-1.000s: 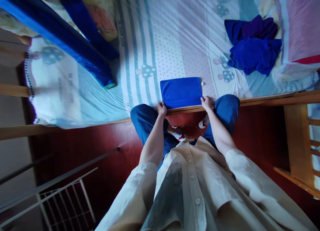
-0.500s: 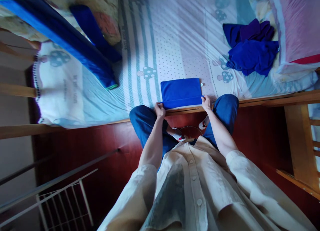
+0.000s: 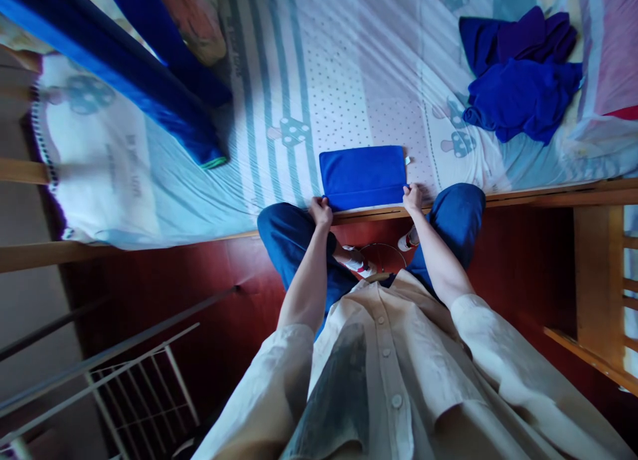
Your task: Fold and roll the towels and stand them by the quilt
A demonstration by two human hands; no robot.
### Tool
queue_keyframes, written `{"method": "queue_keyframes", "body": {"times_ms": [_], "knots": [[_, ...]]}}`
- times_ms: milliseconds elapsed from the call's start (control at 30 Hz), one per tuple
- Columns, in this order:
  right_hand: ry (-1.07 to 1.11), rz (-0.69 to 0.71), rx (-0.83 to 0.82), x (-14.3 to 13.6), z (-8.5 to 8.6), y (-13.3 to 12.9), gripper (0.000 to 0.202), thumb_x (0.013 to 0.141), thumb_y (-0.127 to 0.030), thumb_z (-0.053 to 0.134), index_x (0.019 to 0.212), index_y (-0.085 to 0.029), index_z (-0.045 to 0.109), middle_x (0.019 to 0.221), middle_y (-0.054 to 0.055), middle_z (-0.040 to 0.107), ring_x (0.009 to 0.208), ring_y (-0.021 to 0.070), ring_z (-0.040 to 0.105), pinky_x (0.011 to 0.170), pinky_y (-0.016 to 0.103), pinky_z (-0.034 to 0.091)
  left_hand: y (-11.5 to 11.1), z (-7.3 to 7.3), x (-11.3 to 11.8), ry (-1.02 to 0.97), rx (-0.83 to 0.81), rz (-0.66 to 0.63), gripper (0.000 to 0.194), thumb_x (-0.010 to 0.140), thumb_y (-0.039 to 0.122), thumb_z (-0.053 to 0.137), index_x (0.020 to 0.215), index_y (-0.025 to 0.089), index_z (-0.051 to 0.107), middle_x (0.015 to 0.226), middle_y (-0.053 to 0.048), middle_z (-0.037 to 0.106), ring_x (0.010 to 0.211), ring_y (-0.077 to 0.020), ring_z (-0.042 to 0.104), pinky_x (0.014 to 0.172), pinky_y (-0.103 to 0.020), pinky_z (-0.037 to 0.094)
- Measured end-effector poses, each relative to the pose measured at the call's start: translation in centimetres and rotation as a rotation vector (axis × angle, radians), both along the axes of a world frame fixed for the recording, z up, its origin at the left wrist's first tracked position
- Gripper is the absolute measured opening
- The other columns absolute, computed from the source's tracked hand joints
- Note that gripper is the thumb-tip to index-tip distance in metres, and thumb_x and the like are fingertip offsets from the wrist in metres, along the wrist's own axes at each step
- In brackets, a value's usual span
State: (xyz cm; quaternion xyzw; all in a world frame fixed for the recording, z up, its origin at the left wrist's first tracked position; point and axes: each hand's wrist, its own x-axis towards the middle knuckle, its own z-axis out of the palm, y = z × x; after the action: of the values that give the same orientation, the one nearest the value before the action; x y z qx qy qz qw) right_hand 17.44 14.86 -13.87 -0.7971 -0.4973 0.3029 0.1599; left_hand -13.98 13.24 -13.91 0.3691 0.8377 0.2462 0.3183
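Note:
A blue cloth [image 3: 363, 171] lies flat on the bed in front of me, its near edge turned over in a narrow band. My left hand [image 3: 321, 211] is closed on the near left corner of this cloth. At the near right corner, my right hand [image 3: 413, 199] pinches the cloth between thumb and fingers. A small white tag sticks out from the cloth's right side. Farther right, a crumpled blue cloth [image 3: 528, 101] lies against a dark purple cloth [image 3: 535, 40].
The bed sheet [image 3: 343, 108] carries stripes, dots and mushroom prints. Long rolled blue fabric [image 3: 149, 91] lies at the upper left. A pink pillow [image 3: 611, 54] is at the right. The wooden bed rail [image 3: 548, 199] runs before my knees. A white wire rack [image 3: 144, 387] stands lower left.
My view has shifted slightly, so the bed things sit a little differently in the picture. Both hands keep hold of the cloth's near corners, and its folded band looks much the same.

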Motion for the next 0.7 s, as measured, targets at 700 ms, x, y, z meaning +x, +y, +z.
{"method": "queue_keyframes", "body": {"times_ms": [700], "knots": [[-0.083,0.257,0.275,-0.6,5.5,-1.3,0.026,0.100,-0.020,0.048,0.118,-0.016,0.066,0.123,0.016,0.069,0.120,0.0288,0.062,0.107,0.045,0.047,-2.3,4.1,0.5,0.192,0.244,-0.536,0.044,0.097,0.032,0.049,0.138,0.016,0.055,0.152,-0.020,0.051,0.146,-0.0319,0.044,0.123,-0.050,0.032]]}}
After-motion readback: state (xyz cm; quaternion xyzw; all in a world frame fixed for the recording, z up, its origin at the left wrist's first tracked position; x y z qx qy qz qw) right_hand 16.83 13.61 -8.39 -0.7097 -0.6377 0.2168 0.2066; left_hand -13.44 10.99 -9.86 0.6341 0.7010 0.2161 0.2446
